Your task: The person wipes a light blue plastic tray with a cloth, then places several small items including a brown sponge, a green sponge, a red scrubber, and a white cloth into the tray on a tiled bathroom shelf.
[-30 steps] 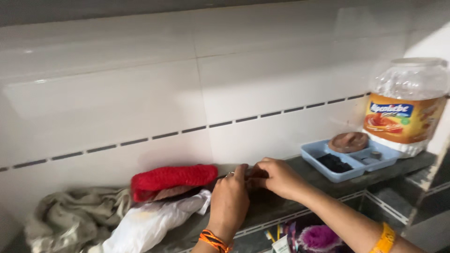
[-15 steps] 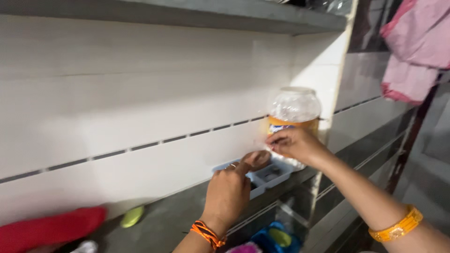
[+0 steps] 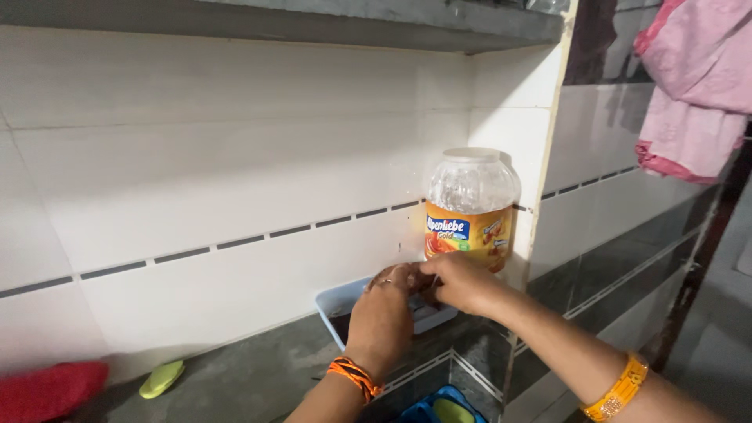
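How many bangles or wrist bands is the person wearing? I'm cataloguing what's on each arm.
2. An orange and black thread band sits on the left wrist, below the left hand. A gold bangle sits on the right forearm, behind the right hand.

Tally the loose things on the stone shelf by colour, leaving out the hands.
Blue: 1, the tray
Clear with an orange label: 1, the plastic jar
Green: 1, the small oval thing
Red: 1, the cloth
Total: 4

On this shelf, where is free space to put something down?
Bare shelf lies between the green soap and the blue tray. It is crowded at the right end, where both hands, left hand and right hand, meet over the tray beside the plastic jar.
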